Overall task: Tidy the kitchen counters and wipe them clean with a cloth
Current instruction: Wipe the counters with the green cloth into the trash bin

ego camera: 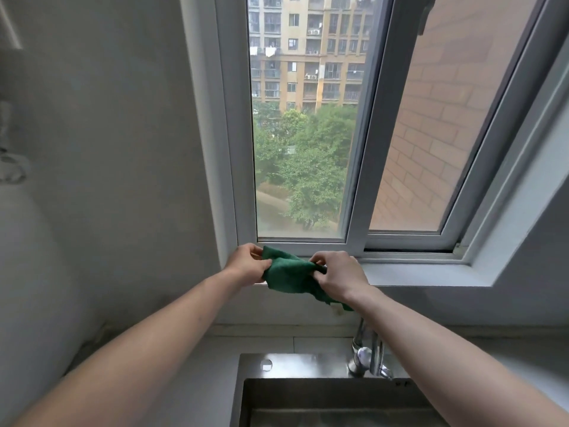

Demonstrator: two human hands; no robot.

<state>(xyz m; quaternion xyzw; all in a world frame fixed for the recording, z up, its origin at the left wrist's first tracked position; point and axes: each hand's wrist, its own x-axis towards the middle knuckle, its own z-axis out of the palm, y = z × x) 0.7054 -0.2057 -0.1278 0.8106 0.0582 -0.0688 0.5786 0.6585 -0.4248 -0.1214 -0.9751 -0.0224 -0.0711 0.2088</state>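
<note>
Your left hand pinches the left edge of the green cloth, thumb on the near face and fingers curled round behind it. Your right hand grips the cloth's right side the same way, fingertips bunched into the fabric. The cloth hangs stretched between both hands, up at the window sill, with a loose corner drooping below your right wrist. Both forearms reach far forward over the steel sink, which sits near you at the bottom. The tap stands at the sink's far right, partly hidden by your right arm. Beyond the sill is the sliding window.
</note>
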